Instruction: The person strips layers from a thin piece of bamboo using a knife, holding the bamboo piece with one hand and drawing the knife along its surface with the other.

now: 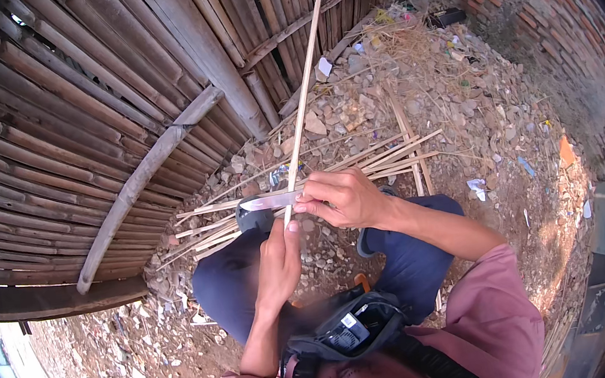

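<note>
My left hand (278, 260) is closed round the lower end of a long, pale bamboo strip (303, 87), which slants up and away from me. In my right hand (343, 197) is a knife (268, 203), its handle mostly hidden by my fingers. The blade points left and lies across the strip just above my left hand. Below and beyond my hands, several cut bamboo strips (396, 153) lie in a loose pile on the ground by my feet.
A bamboo-pole wall (79, 88) rises at the left and far side. Rubble-strewn ground (457, 94) with litter stretches to a brick wall (562, 28) at the right. An open black bag (357, 326) sits at my waist between my bent knees.
</note>
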The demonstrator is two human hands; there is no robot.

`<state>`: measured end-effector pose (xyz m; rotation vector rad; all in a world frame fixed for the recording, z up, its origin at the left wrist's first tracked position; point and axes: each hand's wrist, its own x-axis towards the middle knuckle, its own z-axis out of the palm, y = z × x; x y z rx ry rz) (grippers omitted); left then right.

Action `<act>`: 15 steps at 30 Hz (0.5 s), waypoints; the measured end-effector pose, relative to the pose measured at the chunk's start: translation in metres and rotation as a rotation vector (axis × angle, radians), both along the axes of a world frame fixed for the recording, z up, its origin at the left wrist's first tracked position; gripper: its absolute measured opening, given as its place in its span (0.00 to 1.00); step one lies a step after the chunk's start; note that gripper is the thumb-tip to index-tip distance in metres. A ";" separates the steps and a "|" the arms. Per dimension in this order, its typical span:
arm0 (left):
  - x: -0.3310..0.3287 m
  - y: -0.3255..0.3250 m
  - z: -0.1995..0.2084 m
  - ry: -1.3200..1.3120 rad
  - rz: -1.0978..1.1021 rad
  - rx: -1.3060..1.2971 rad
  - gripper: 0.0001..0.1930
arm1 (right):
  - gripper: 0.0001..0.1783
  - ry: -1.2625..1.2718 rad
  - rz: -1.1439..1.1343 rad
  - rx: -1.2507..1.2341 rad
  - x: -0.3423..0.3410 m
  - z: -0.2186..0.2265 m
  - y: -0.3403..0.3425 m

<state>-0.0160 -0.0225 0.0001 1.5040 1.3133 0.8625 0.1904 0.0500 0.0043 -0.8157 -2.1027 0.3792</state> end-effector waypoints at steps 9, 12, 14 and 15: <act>0.000 -0.001 -0.004 0.172 0.061 -0.010 0.15 | 0.11 -0.082 -0.053 -0.115 -0.005 0.002 -0.003; 0.001 -0.002 -0.002 0.224 0.090 -0.053 0.17 | 0.10 -0.055 -0.100 -0.135 -0.004 0.003 0.005; 0.000 -0.002 -0.002 0.221 0.100 -0.056 0.18 | 0.10 0.002 -0.154 -0.143 -0.003 0.008 0.012; 0.000 -0.002 -0.002 0.219 0.105 -0.057 0.19 | 0.10 -0.023 -0.165 -0.130 -0.002 0.009 0.011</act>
